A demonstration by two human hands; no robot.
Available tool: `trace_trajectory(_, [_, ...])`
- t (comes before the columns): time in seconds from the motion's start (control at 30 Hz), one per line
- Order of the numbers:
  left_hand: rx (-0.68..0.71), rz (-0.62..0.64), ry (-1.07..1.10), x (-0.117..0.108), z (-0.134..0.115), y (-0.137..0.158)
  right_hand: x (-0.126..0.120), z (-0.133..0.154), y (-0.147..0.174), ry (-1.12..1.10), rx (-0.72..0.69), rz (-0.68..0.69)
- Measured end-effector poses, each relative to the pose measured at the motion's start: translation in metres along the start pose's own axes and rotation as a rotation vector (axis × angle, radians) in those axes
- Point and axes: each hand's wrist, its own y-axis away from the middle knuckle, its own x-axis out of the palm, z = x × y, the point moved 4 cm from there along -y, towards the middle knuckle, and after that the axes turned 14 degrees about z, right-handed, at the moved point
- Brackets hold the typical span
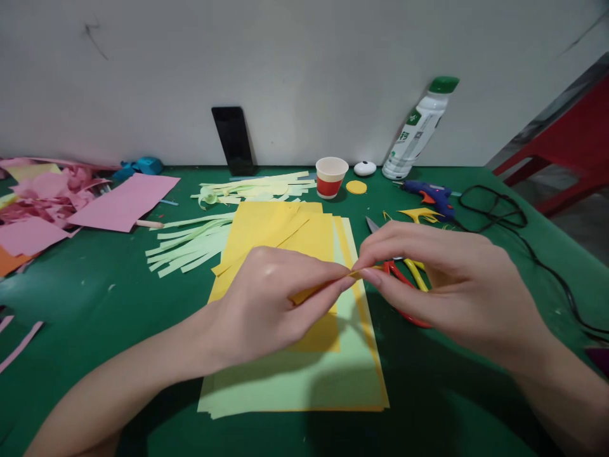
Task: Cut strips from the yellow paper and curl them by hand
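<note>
My left hand [276,295] and my right hand [457,273] meet above the paper stack, thumb and forefinger pinched in each. Between their fingertips is a small piece of yellow paper [354,275], mostly hidden by the fingers. Underneath lie yellow paper sheets [285,219] on top of light green paper sheets [257,390]. Scissors with red and yellow handles [398,285] lie on the table, partly covered by my right hand. Just behind that hand is a cut yellow paper piece with a fringed end [421,214].
Fringed green strips [190,244] lie left of the stack. Behind stand a paper cup [329,181], a phone [234,139] and a bottle [419,133] leaning on the wall. A blue glue gun [435,195] trails a black cord [533,254] at right. Pink paper [128,203] piles up left.
</note>
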Motion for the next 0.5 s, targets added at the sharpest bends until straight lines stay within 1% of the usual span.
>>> trace_trajectory(0.07, [-0.010,-0.022,0.005,-0.002,0.001,0.001,-0.006,-0.002,0.002,0.051,0.026,-0.036])
trace_trajectory(0.13, [-0.035,-0.040,0.026,-0.004,0.002,0.001,-0.012,-0.004,0.004,0.090,0.056,-0.103])
trace_trajectory(0.2, [-0.063,-0.037,0.051,-0.005,0.005,0.001,-0.014,-0.007,0.004,0.082,0.068,-0.137])
trace_trajectory(0.37, [-0.082,-0.010,0.087,-0.001,0.008,-0.001,-0.002,-0.006,-0.002,-0.030,0.038,0.017])
trace_trajectory(0.5, [-0.079,0.036,0.096,0.005,0.010,-0.001,0.006,-0.003,-0.003,-0.011,0.055,0.044])
